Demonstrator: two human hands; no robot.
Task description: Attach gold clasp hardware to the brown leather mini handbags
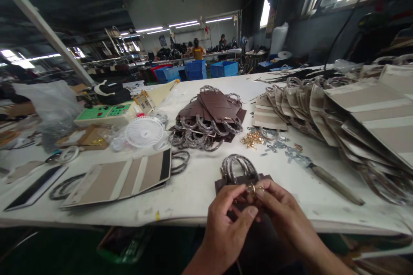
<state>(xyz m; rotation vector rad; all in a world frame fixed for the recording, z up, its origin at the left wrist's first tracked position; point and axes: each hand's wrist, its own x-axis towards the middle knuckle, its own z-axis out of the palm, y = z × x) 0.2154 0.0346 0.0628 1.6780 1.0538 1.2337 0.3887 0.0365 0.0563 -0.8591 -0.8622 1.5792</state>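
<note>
Together, hands (229, 223) (282, 206) pinch fitting (253, 188), fan label (146, 133) illegible

Two bare hands, fingertips drawn close together.
The left hand (230, 225) stretches its index finger inward, thumb set apart below it; the right hand (282, 202) bends thumb and forefinger near each other, its bare forearm (322, 247) slanting in opposite the left wrist (206, 258).

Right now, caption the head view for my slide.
Left hand and right hand hold gold hardware near a brown panel.
</note>
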